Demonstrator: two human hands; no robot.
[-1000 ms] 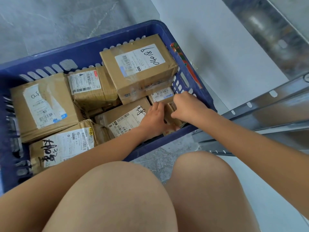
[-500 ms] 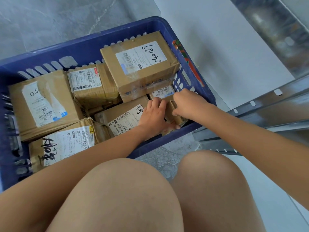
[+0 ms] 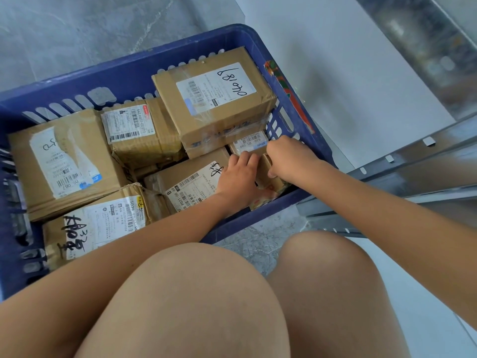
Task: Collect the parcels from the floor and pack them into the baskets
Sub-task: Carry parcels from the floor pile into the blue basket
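From the head camera, both hands work close together in the near right corner of the blue basket (image 3: 258, 37). The left hand (image 3: 238, 177) and right hand (image 3: 289, 158) clasp a small parcel (image 3: 265, 174), wedging it between neighbours. It looks light and stiff, best held by its short ends; the fingers underneath are hidden, I think curled.

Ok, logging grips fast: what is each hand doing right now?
Left hand: grips the small brown cardboard parcel in the blue plastic basket.
Right hand: fingers curled on the same parcel.
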